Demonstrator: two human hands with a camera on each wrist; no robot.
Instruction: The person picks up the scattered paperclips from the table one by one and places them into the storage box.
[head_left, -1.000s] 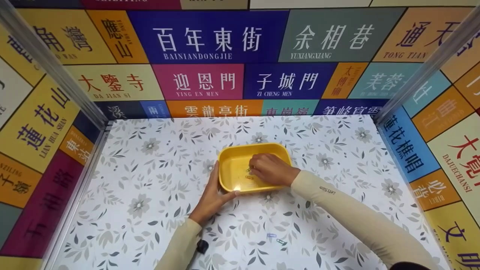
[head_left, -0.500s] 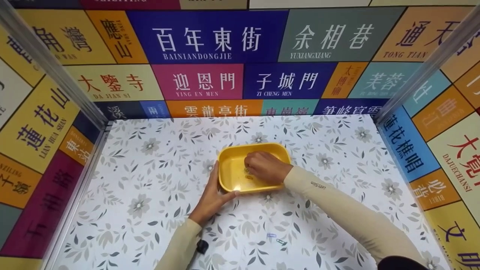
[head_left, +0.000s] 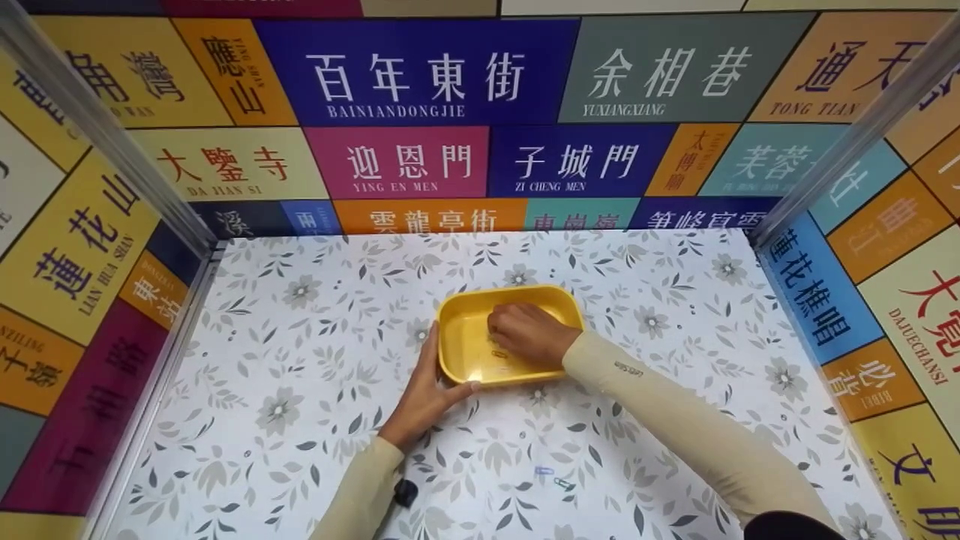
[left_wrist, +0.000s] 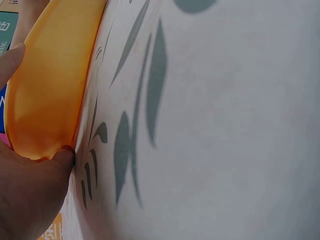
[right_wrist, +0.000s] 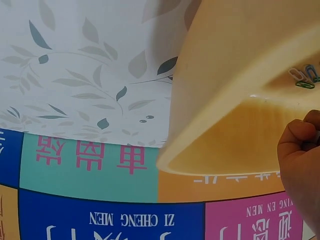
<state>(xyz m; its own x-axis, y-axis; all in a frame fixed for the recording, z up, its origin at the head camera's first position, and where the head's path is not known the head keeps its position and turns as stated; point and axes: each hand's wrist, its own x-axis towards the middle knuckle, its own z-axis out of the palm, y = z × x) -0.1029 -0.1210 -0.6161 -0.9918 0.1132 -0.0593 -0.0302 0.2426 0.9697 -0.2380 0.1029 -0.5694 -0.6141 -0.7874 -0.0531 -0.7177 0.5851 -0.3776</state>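
Note:
A yellow plastic tray (head_left: 457, 367) stands on the table. With fingers along its left wall and thumb at the front corner, my left hand (head_left: 420, 401) grips it; the left wrist view shows the thumb (left_wrist: 62, 157) pressed against the edge. My right hand (head_left: 532, 331) reaches inside the tray with curled fingers. Its fingertips are low and mostly hidden, so I cannot tell whether they pinch a paper clip. An orange paper clip (head_left: 499, 354) lies on the tray floor near them. In the right wrist view several coloured paper clips (right_wrist: 305, 75) lie close together in the tray.
On the floral white tabletop (head_left: 337, 300), a purple-blue paper clip (head_left: 544, 471) and a green paper clip (head_left: 562, 484) lie in front of the tray. Panels with printed characters (head_left: 420, 82) enclose the back and sides. A small black object (head_left: 405, 493) sits by the left sleeve.
My right hand has shifted slightly left inside the tray, and its fingertips now cover more of the clips beside them. My left hand and the tray have stayed in place.

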